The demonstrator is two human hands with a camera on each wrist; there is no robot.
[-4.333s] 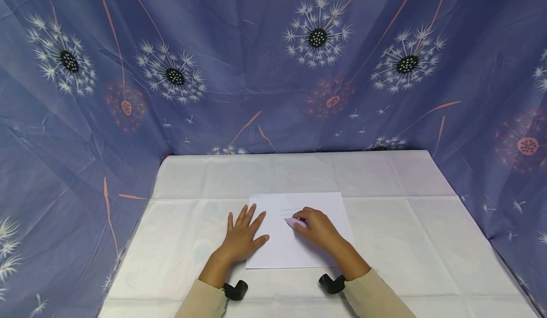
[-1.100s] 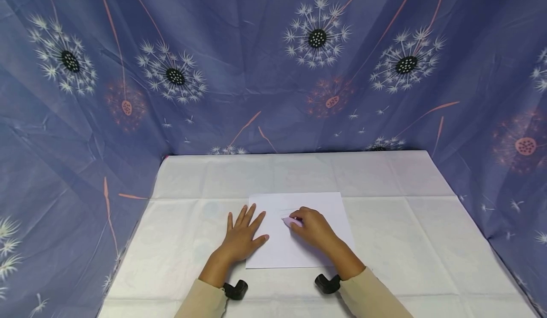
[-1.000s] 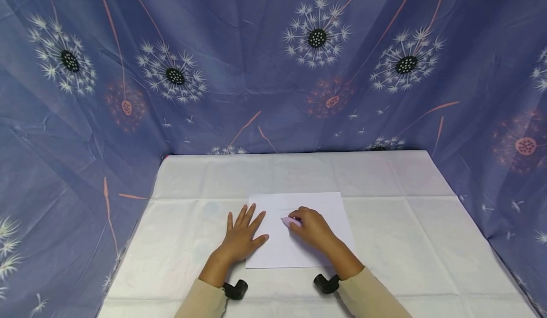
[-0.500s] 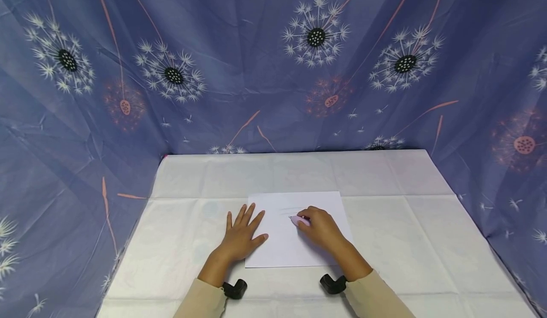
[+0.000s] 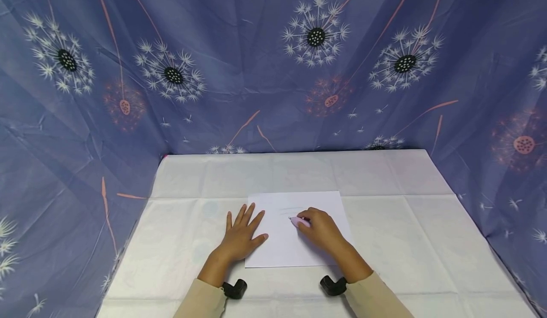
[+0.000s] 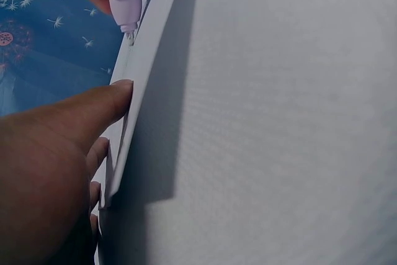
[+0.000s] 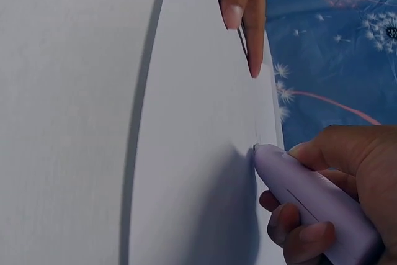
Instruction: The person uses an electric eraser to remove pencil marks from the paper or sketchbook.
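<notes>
In the head view a white sheet of paper (image 5: 295, 254) lies on the table with faint thin lines (image 5: 291, 210) near its upper middle. My right hand (image 5: 321, 229) grips a thick lilac correction pen (image 5: 300, 221), its narrow metal tip pointing left at the paper just below the lines. The right wrist view shows my thumb and curled fingers around the pen's body (image 7: 316, 206), the tip at the sheet's surface. My left hand (image 5: 240, 238) rests flat with spread fingers on the paper's left edge. Its thumb (image 6: 108, 100) presses the sheet in the left wrist view.
A creased white cloth (image 5: 397, 247) covers the table. Blue fabric (image 5: 256, 61) with dandelion prints hangs behind it and at both sides. A black wrist mount (image 5: 235, 289) shows at my left cuff and another black mount (image 5: 333, 285) at my right.
Since about one second ago my right hand has shifted a little to the right with the correction pen, uncovering more of the lines. My left hand stays in place.
</notes>
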